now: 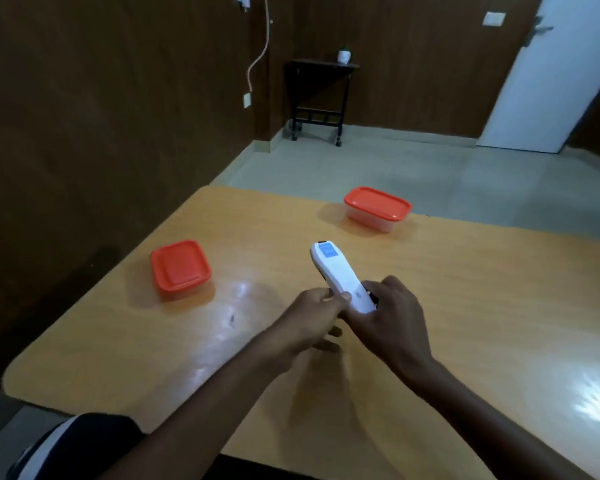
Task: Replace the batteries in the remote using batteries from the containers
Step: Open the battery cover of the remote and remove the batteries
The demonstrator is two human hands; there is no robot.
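at the middle of the table (465,306), the fingers (342,296) of the left hand (309,320) pinch the near end of the white remote (340,277) from its 9 o'clock side, thumb pressed flat on the casing. the right hand (394,320) wraps that same end from 3 o'clock, its fingers curled under and around the body, clenched on it. the remote points away toward 11 o'clock, its far end with a small blue-lit panel raised above the table.

outward from the hands, a square container with an orange lid (180,268) sits at 9 o'clock, well apart, and a longer container with an orange lid (377,207) sits at 1 o'clock near the far edge. both lids look shut.

this looks like the opening step: getting the battery cover off. the next move likely calls for the thumb to slide or pry the cover while the right hand steadies the body, and after that a lid has to come off.

the cover itself is hard to make out under the fingers, and whether it has shifted cannot be told. no batteries are visible; what the containers hold is hidden by lids and cloudy walls. the picture is soft around the fingers.
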